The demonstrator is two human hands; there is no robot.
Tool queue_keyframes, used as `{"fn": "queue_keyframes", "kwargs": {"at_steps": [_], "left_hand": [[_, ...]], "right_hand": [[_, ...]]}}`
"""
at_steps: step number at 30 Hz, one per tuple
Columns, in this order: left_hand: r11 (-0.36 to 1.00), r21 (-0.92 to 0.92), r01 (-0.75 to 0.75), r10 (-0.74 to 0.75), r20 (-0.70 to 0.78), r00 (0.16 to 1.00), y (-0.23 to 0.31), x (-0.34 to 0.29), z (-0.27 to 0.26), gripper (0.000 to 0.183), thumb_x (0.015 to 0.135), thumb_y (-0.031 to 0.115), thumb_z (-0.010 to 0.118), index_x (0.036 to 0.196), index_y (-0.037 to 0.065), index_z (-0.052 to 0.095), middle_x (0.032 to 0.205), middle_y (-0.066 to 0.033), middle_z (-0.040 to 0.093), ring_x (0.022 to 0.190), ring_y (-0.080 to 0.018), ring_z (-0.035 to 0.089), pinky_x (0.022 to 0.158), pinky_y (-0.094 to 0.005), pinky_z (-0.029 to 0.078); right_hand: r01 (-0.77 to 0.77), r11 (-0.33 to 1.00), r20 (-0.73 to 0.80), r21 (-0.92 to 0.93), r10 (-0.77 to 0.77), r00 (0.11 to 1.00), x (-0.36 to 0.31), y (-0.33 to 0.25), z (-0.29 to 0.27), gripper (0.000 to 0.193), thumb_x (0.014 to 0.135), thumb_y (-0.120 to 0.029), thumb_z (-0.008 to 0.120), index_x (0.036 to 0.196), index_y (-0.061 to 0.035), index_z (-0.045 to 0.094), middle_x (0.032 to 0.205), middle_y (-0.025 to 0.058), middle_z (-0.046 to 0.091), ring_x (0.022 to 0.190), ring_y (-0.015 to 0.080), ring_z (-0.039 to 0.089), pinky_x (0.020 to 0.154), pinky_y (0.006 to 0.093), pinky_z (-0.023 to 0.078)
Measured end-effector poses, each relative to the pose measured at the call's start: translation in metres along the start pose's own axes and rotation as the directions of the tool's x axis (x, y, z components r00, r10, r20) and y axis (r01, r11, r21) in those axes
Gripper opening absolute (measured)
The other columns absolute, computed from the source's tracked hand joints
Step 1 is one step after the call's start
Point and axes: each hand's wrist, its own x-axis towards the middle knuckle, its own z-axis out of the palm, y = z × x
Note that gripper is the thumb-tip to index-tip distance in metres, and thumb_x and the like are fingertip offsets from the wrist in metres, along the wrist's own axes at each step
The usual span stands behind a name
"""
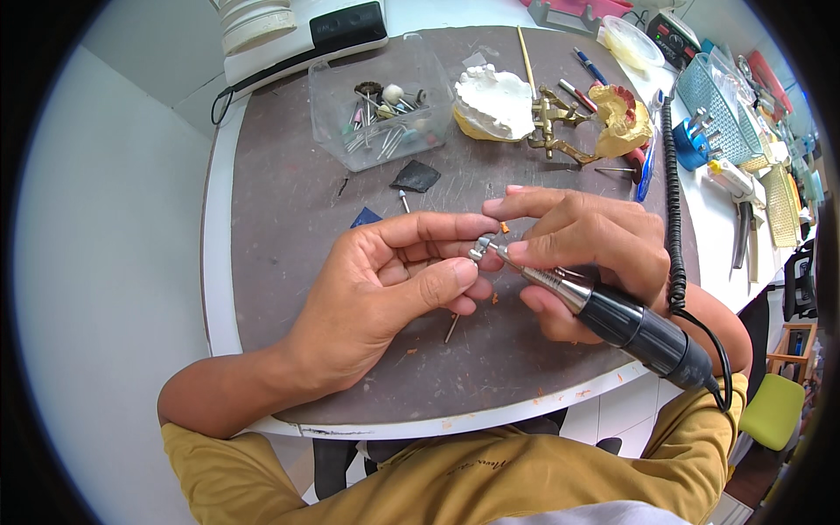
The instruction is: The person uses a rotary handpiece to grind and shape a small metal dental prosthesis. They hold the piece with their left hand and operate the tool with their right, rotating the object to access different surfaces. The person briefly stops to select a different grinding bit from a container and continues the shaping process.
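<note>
Between thumb and fingers, my left hand pinches a small silver dental casting. My right hand is closed around a rotary handpiece with a black body and a metal nose. The handpiece's tip meets the casting or lies right against it; the exact contact is too small to tell. A tiny orange bit shows by my fingertips. Under my hands lie a thin metal bur shank and a bur with a pale tip.
A clear plastic box of burs stands at the back left. Beside it sit a white plaster model, a brass articulator and a yellow cast. Black sandpaper lies nearer. A coiled cord runs down at the right.
</note>
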Motion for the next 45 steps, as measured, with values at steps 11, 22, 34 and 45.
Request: {"fn": "queue_keyframes", "kwargs": {"at_steps": [11,22,34,45], "left_hand": [[1.000,0.005,-0.020,0.020,-0.008,1.000,-0.0027,-0.0006,-0.0006,0.040,0.092,0.006,0.065,0.131,-0.001,0.056,0.109,-0.0100,0.066,0.094,-0.0128,0.064,0.080,-0.0249,0.053],[1.000,0.003,-0.022,0.022,-0.019,1.000,-0.0027,-0.0004,-0.0007,0.039,0.092,0.007,0.066,0.129,-0.001,0.057,0.110,-0.0094,0.065,0.093,-0.0120,0.063,0.079,-0.0242,0.053],[1.000,-0.002,-0.028,0.028,-0.011,1.000,-0.0025,0.0000,-0.0012,0.039,0.092,0.009,0.067,0.129,-0.002,0.058,0.112,-0.0103,0.065,0.094,-0.0127,0.064,0.080,-0.0245,0.053],[1.000,0.012,-0.023,0.023,-0.010,1.000,-0.0020,-0.0003,-0.0011,0.039,0.093,0.008,0.066,0.130,-0.001,0.058,0.112,-0.0100,0.065,0.093,-0.0115,0.063,0.080,-0.0239,0.052]], "right_hand": [[-0.004,1.000,0.008,0.005,0.004,1.000,-0.0001,-0.0014,0.0001,0.030,0.075,-0.001,0.075,0.103,-0.0019,0.064,0.088,0.0150,0.069,0.105,0.0393,0.069,0.098,0.0536,0.053],[-0.008,1.000,0.006,0.017,0.008,1.000,0.0001,-0.0001,-0.0006,0.030,0.074,0.000,0.074,0.102,-0.0019,0.064,0.086,0.0146,0.068,0.103,0.0392,0.070,0.097,0.0545,0.053],[-0.001,1.000,-0.002,-0.001,0.001,1.000,-0.0003,0.0022,-0.0001,0.029,0.074,0.000,0.074,0.102,-0.0011,0.065,0.084,0.0145,0.068,0.102,0.0391,0.070,0.096,0.0540,0.053],[0.028,1.000,-0.009,-0.002,-0.028,1.000,-0.0004,0.0029,0.0006,0.030,0.073,-0.001,0.073,0.101,0.0000,0.064,0.085,0.0154,0.069,0.101,0.0397,0.070,0.095,0.0522,0.054]]}}
